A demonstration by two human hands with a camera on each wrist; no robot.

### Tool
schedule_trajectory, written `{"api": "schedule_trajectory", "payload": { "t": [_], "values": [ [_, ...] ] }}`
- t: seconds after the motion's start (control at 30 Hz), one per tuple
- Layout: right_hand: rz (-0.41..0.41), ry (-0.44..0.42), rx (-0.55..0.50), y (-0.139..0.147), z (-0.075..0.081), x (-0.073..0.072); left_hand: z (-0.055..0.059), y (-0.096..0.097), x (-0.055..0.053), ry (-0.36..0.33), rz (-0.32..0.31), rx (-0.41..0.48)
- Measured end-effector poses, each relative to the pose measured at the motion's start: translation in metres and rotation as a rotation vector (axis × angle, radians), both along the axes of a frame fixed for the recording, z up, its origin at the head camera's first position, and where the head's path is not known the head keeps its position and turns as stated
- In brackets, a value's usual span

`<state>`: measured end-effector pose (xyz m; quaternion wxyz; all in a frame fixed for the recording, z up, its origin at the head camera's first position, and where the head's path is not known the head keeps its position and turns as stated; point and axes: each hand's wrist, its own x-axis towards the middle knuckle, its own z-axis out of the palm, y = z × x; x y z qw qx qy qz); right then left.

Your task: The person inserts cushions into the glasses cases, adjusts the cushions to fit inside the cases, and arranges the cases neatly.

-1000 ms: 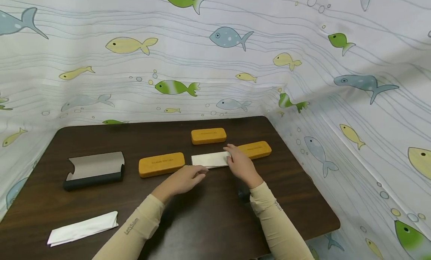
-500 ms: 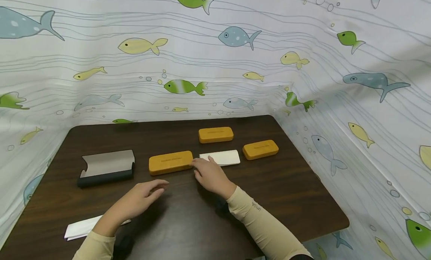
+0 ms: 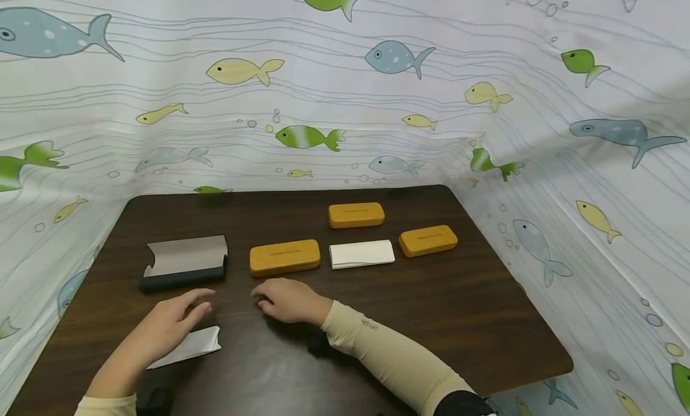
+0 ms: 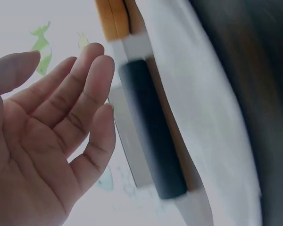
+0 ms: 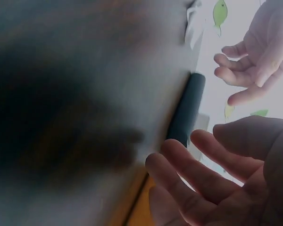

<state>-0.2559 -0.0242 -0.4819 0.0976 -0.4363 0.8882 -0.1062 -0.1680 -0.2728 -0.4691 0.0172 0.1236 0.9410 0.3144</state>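
My left hand (image 3: 164, 326) hovers with relaxed fingers over a folded white cloth (image 3: 202, 344), hiding much of it in the head view. The cloth fills a blurred band in the left wrist view. My right hand (image 3: 288, 299) holds nothing; its fingers are loosely bent, just in front of an orange hard case (image 3: 284, 258) with small lettering. Behind the left hand lies a dark case-like object (image 3: 183, 279) with a grey flap (image 3: 190, 255) standing up from it. A second folded white piece (image 3: 362, 255) rests right of the nearest orange case.
Two more orange cases lie farther off, one at the back (image 3: 356, 215) and one at the right (image 3: 428, 241). All rest on a dark wood-grain table (image 3: 431, 320). A fish-patterned white curtain (image 3: 334, 99) closes off the back and sides.
Both hands have left the folded white piece between the orange cases and moved left and nearer. The left hand now hovers over the other white cloth. The head view has shifted slightly left.
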Motion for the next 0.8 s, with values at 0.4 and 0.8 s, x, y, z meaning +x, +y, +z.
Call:
{"api": "schedule_trajectory", "payload": {
  "t": [0.4, 0.8],
  "values": [
    [0.041, -0.109, 0.044, -0.039, -0.006, 0.012, -0.026, -0.05, 0.016, 0.004, 0.04, -0.184],
    [-0.033, -0.031, 0.142, -0.072, -0.013, 0.025, -0.031, -0.059, 0.022, -0.091, 0.051, -0.258]
  ]
}}
